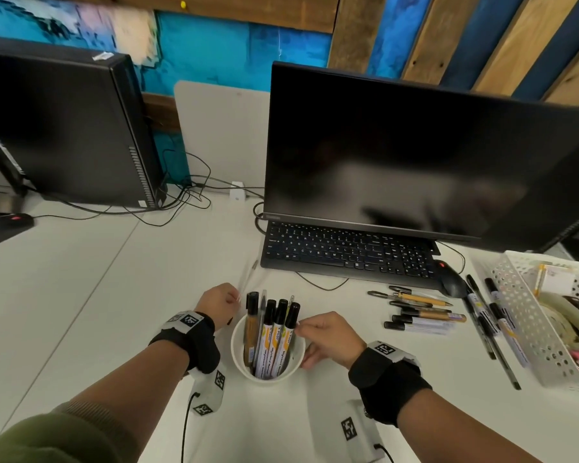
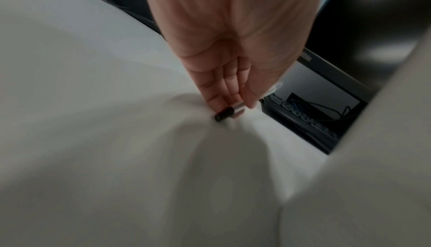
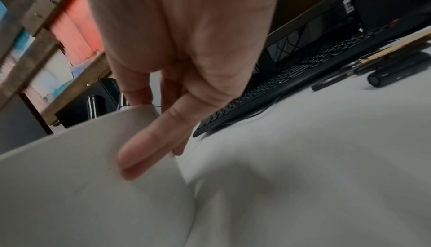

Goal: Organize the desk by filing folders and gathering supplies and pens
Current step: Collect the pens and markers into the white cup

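The left hand (image 1: 218, 300) pinches a thin clear pen (image 2: 229, 111) between thumb and fingertips, low over the desk (image 1: 114, 295) just left of the cup (image 1: 268, 372); the pen's shaft slants away toward the keyboard (image 1: 348, 250). The right hand (image 1: 328, 339) curls round the cup's right wall, thumb pressed flat on its side, steadying it.

The white cup stands near the front edge between the two hands. It already holds several markers (image 1: 274, 332) and a pen or two, all upright. By my reading the pen gathering is roughly half done: a loose cluster of pens and markers (image 1: 418, 312) still lies to the right, in front of the keyboard and beside the mouse (image 1: 450, 279), and a few more long pens (image 1: 485, 325) lie along the left wall of the white perforated basket (image 1: 528, 322) at the far right. The basket has some supplies in it. No folders show anywhere, so how the filing stands cannot be judged.

The head view gives the whole layout, the cup's contents and what remains. The left wrist view alone shows the pinch closely: the dark end of the pen pokes out past the fingertips (image 2: 218, 101). The right wrist view alone shows the thumb (image 3: 149, 149) lying against the cup wall, with the loose markers blurred at its right.
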Action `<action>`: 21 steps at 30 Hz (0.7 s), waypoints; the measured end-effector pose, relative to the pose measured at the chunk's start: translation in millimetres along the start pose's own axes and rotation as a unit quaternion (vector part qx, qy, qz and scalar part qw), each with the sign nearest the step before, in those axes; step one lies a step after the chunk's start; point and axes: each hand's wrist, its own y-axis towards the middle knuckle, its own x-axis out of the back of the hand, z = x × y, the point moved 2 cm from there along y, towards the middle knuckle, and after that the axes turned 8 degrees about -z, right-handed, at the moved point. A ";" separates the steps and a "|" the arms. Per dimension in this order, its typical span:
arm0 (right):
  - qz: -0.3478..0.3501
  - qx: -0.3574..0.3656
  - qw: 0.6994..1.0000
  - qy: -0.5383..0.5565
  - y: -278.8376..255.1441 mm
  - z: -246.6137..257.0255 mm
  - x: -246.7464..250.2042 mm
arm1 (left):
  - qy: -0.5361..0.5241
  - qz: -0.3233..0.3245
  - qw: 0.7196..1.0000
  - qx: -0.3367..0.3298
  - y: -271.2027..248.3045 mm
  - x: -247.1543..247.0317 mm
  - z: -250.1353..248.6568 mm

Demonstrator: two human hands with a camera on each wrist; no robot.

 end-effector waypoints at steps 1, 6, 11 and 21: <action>-0.006 0.005 1.000 -0.016 1.4 1.2 -0.1 | -0.019 0.000 1.000 -0.005 -2.3 -1.3 -1.4; -0.039 0.025 0.996 -0.074 6.5 0.6 6.9 | -0.111 0.036 0.993 -0.013 -15.2 -10.3 -10.5; -0.084 0.039 0.991 -0.096 6.0 -4.2 29.6 | -0.182 0.035 0.983 0.007 -30.0 -21.7 -22.4; -0.159 0.028 0.978 -0.132 2.4 -15.0 101.4 | -0.228 0.042 0.973 0.021 -57.7 -52.9 -64.5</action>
